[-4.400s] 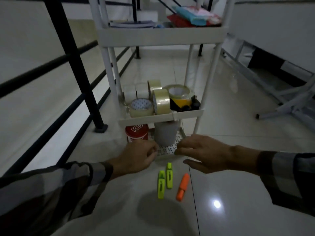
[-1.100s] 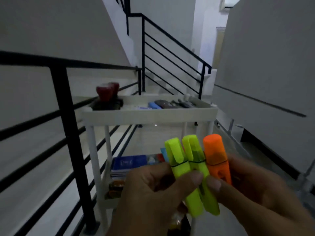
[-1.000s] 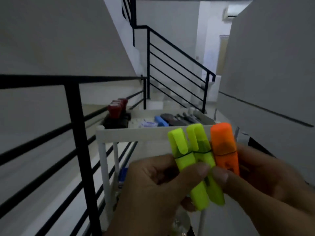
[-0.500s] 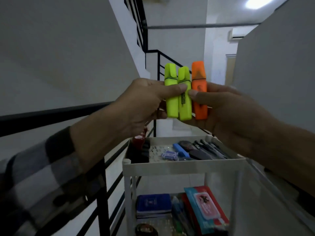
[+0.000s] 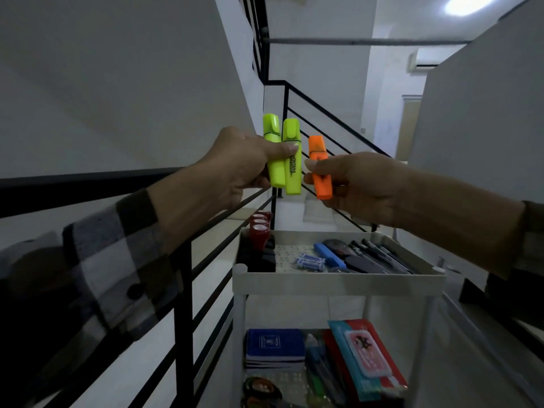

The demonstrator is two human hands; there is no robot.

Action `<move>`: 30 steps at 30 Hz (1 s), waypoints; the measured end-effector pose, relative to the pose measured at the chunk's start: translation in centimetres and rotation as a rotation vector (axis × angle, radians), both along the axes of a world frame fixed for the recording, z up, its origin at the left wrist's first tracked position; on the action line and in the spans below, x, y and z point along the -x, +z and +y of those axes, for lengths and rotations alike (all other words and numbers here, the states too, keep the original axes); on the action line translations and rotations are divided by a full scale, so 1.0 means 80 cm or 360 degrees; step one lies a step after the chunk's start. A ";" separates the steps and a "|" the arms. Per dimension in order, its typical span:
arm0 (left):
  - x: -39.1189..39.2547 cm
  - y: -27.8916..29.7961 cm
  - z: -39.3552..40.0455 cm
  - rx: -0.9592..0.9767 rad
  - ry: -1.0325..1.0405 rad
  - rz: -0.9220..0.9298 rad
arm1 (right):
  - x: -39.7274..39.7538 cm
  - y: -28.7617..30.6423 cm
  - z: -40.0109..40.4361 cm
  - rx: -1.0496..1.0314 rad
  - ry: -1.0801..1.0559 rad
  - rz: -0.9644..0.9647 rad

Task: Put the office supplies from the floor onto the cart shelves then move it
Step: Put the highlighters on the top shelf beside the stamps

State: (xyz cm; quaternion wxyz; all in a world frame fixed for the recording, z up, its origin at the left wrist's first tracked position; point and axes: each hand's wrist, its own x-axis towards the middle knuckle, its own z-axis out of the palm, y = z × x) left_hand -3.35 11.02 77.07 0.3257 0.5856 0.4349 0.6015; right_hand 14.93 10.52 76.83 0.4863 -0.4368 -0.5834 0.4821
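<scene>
Two yellow-green highlighters (image 5: 285,160) stand upright, side by side, pinched in my left hand (image 5: 235,169). An orange highlighter (image 5: 320,169) is held upright in my right hand (image 5: 362,187), a small gap away from the yellow pair. Both hands hover above the far end of the white cart's top shelf (image 5: 338,282). That shelf holds red-capped stamps in a black holder (image 5: 260,240), a blue box (image 5: 328,254), small blue packets and several dark pens (image 5: 379,256). The shelf below (image 5: 240,334) carries a blue notebook stack (image 5: 275,347) and a red-and-teal pouch (image 5: 365,354).
A black metal railing (image 5: 182,304) runs close along the cart's left side. A staircase with a black railing (image 5: 323,119) rises behind the cart. A grey wall or panel (image 5: 477,119) stands on the right, with tiled floor beyond the cart.
The three highlighters were held together as one bunch; now the orange one has separated to the right and sits slightly lower in my right hand. The view has dropped a little toward the cart.
</scene>
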 end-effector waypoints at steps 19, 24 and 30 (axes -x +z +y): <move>-0.005 -0.016 0.057 -0.0011 0.0041 0.0044 | 0.005 -0.085 0.137 -0.0407 -0.0313 -0.1607; -0.005 -0.023 0.063 0.0017 0.0032 0.0028 | -0.004 -0.081 0.141 -0.0324 -0.0157 -0.1727; -0.010 -0.024 0.069 0.0042 0.0031 0.0091 | 0.005 -0.074 0.141 -0.0406 0.0063 -0.2217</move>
